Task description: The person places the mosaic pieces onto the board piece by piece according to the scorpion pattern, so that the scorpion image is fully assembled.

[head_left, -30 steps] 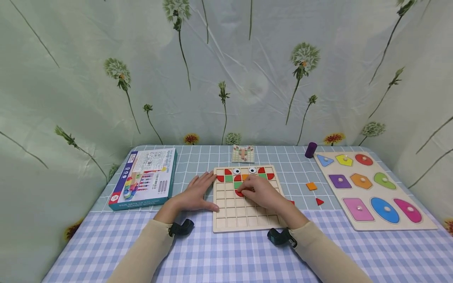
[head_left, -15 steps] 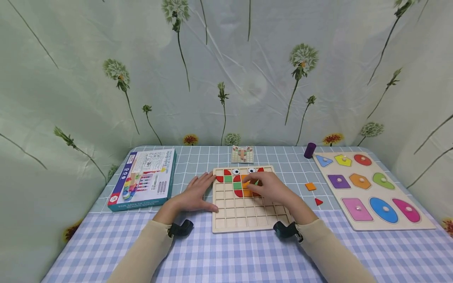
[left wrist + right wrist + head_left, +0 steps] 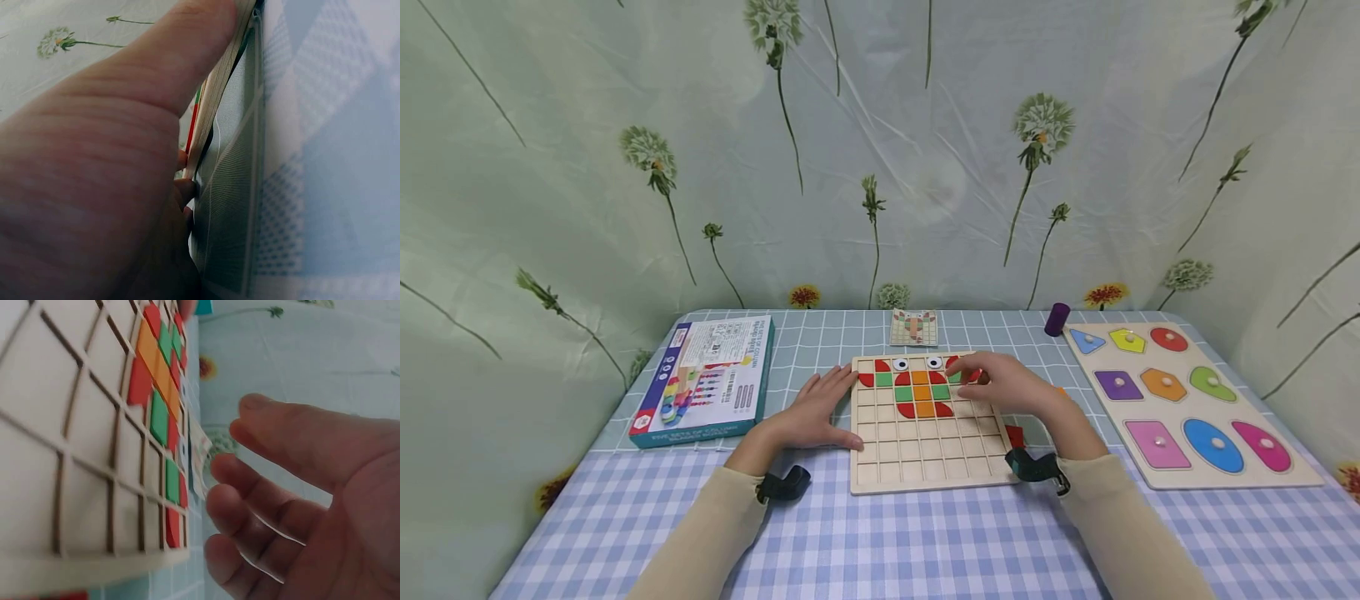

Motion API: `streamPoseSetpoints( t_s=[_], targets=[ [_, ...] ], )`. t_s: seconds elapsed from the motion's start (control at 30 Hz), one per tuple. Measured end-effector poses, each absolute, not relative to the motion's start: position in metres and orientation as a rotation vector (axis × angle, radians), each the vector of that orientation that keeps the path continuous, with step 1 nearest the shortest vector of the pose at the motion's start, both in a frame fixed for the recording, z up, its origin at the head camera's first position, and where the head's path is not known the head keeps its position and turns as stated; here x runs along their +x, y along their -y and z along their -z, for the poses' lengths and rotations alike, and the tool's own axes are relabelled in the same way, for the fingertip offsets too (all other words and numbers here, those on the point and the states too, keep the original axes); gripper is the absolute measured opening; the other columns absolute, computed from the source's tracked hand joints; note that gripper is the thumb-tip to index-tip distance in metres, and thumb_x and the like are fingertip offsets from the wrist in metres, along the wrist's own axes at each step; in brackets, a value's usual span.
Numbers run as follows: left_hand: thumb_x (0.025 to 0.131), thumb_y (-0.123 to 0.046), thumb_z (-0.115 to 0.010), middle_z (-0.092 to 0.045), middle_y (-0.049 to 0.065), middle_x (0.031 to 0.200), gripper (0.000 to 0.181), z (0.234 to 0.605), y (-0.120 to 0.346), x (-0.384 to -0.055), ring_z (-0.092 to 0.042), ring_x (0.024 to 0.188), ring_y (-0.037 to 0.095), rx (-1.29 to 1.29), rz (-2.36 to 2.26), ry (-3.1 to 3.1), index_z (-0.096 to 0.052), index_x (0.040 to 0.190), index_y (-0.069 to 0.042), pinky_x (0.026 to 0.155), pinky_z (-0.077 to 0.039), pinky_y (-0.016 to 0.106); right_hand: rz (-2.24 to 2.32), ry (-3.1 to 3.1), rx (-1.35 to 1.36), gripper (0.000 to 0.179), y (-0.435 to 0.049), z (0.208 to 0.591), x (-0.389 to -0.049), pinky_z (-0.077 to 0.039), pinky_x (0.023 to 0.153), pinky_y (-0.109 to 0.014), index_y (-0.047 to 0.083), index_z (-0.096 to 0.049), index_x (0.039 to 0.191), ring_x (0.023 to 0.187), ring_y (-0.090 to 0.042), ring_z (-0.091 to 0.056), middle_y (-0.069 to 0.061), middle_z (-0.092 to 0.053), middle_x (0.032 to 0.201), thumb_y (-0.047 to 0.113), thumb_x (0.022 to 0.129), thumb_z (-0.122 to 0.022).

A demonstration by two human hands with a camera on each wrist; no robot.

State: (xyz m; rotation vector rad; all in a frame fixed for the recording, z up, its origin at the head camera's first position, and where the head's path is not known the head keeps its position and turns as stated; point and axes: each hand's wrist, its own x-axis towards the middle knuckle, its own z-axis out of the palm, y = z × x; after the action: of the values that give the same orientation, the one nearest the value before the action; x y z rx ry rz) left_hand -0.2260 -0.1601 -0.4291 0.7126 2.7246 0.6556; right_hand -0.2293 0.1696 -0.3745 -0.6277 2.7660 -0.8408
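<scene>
A square wooden grid board [image 3: 880, 458] lies on the table. Colored tiles fill part of its far half: an orange column [image 3: 922, 392] runs down the middle, with red and green tiles about it. Two round eye tiles [image 3: 900, 364] sit near the back edge. My left hand [image 3: 816, 412] rests against the board's left edge, fingers extended; its thumb [image 3: 187, 50] lies along that edge in the left wrist view. Above the board's far right part is my right hand [image 3: 1011, 383], covering some tiles there. In the right wrist view, its loosely bent fingers [image 3: 234, 481] hold nothing.
A small pattern card [image 3: 914, 327] lies behind the board. To the left is a boxed toy set [image 3: 707, 375]. A knobbed shape puzzle [image 3: 1183, 392] and a purple cylinder [image 3: 1057, 319] are at right. One red piece [image 3: 1015, 437] lies beside the board's right edge.
My right hand has moved rightward from the board's middle to its far right part, uncovering the orange column and the tiles beside it. The left hand stays in place.
</scene>
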Motion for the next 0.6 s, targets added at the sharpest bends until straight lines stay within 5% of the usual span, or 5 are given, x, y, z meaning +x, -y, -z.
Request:
streamPoseSetpoints(
  t_s=[0.6],
  targets=[
    [0.076,-0.06,-0.079,-0.008,0.008,0.17,0.117,0.429,0.16,-0.226,-0.001,0.158,0.03,0.707,-0.66,-2.717,-0.014,0.162,-0.012,0.127,0.002,0.057,0.86,-2.807,-0.445,0.039,-0.232,0.367,-0.236,-0.052,0.074,-0.031,0.009,-0.063,0.131,0.1,-0.028,-0.057,-0.018,-0.063,0.123,0.018,0.094,-0.069]
  ],
)
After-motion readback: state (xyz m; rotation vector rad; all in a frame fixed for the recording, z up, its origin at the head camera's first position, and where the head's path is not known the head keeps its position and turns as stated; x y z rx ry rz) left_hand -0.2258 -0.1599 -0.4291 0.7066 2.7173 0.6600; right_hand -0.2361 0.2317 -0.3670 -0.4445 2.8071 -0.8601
